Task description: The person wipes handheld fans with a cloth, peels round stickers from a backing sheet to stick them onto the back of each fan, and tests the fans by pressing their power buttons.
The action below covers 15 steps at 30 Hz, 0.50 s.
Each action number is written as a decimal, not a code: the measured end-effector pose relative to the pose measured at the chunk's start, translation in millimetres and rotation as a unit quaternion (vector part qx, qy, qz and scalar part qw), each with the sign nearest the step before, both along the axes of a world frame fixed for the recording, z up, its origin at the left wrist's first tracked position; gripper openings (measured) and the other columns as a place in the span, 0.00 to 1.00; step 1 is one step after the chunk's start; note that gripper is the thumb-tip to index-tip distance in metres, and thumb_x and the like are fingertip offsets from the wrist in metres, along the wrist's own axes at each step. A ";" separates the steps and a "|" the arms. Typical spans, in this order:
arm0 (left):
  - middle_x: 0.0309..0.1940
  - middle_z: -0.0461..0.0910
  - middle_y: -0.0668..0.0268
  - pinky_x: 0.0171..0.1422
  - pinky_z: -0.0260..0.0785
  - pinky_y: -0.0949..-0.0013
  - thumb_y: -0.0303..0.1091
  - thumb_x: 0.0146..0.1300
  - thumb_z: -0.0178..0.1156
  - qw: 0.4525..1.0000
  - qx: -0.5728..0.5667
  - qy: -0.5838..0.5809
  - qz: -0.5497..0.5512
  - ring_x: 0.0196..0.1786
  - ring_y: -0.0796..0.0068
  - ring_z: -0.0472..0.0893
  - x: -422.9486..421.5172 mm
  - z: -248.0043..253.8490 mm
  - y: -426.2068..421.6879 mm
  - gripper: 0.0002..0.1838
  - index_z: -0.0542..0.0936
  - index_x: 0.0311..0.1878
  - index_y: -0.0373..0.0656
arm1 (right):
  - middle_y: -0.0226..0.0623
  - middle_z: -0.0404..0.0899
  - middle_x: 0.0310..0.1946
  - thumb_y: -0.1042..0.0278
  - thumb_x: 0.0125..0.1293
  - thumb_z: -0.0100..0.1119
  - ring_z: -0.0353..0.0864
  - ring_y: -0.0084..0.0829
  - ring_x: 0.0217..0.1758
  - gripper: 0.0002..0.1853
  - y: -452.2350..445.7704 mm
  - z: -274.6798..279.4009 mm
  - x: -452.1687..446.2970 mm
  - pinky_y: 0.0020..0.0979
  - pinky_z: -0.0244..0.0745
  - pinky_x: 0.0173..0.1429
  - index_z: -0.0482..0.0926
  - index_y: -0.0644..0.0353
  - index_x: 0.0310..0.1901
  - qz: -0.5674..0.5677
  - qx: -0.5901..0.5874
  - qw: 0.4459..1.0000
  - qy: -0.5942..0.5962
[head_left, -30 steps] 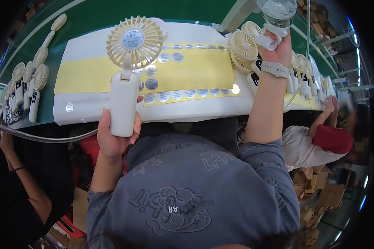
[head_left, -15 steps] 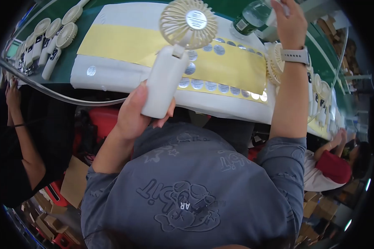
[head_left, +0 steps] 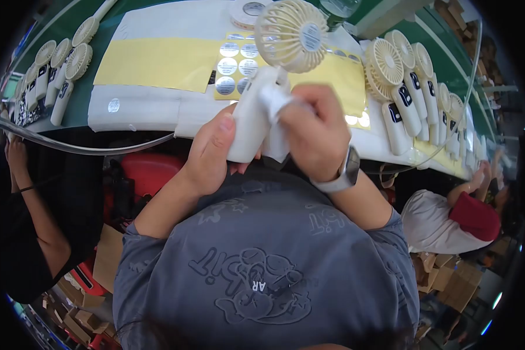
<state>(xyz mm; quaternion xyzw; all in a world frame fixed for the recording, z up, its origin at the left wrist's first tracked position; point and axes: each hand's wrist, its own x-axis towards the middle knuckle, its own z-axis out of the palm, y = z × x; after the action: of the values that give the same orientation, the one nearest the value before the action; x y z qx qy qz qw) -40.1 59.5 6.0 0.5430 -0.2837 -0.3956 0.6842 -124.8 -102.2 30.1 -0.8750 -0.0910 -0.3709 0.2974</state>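
My left hand is closed round the white handle of a small cream fan, whose round head points away from me and bears a silver label. My right hand, blurred by motion, presses a white cloth against the handle's upper part. Beyond the fan lie a yellow sheet and a sheet of round silver stickers on the white-covered table. A sticker roll rests at the back.
Several fans lie on the right, and more on the left. A bottle stands behind near a metal post. A clear tube curves along the front edge. People sit at both sides.
My right hand has come back from the bottle with the cloth and now meets the fan handle. The view has shifted, and more of the sticker sheet shows.
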 end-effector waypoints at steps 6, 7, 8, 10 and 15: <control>0.26 0.76 0.63 0.19 0.60 0.79 0.58 0.73 0.31 0.998 -0.020 0.053 0.010 0.18 0.83 0.69 6.3 -24.5 -6.2 0.33 0.69 0.58 0.36 | 0.44 0.72 0.37 0.75 0.50 0.59 0.78 0.41 0.34 0.10 15.1 0.3 -2.4 0.32 0.76 0.35 0.78 0.64 0.37 -0.018 -0.030 0.999 0.026; 0.26 0.76 0.63 0.19 0.60 0.79 0.59 0.73 0.31 0.998 -0.027 0.061 0.001 0.18 0.83 0.69 9.0 -27.0 -8.7 0.33 0.69 0.56 0.36 | 0.44 0.73 0.37 0.75 0.50 0.59 0.78 0.41 0.35 0.11 6.7 -0.2 6.2 0.33 0.76 0.35 0.77 0.64 0.37 -0.052 -0.021 0.998 0.011; 0.25 0.76 0.63 0.19 0.59 0.79 0.59 0.73 0.31 0.998 -0.035 0.053 -0.011 0.18 0.83 0.69 7.9 -23.6 -10.2 0.32 0.70 0.54 0.37 | 0.44 0.73 0.37 0.74 0.50 0.59 0.78 0.41 0.35 0.11 0.9 -0.2 10.0 0.33 0.76 0.36 0.77 0.64 0.37 -0.086 -0.011 0.996 -0.005; 0.25 0.75 0.63 0.19 0.59 0.78 0.59 0.73 0.31 0.999 -0.009 0.051 -0.007 0.18 0.83 0.68 3.3 -23.3 -11.4 0.33 0.70 0.54 0.37 | 0.44 0.73 0.37 0.74 0.50 0.59 0.78 0.41 0.35 0.11 6.9 -4.7 -1.2 0.33 0.76 0.36 0.78 0.63 0.37 -0.059 -0.028 0.998 -0.008; 0.25 0.75 0.64 0.19 0.59 0.80 0.58 0.73 0.32 0.999 -0.004 0.040 0.006 0.18 0.83 0.68 0.6 -22.7 -14.4 0.33 0.68 0.58 0.36 | 0.45 0.74 0.38 0.74 0.50 0.60 0.79 0.42 0.37 0.10 -8.3 -15.7 -2.7 0.33 0.77 0.36 0.78 0.62 0.37 -0.053 0.010 0.998 -0.012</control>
<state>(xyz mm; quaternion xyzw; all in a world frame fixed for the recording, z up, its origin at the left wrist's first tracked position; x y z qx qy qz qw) -39.5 45.1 -16.7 0.5256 -0.2542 -0.4118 0.6997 -127.5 -110.5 14.3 -0.8710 -0.0450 -0.3978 0.2849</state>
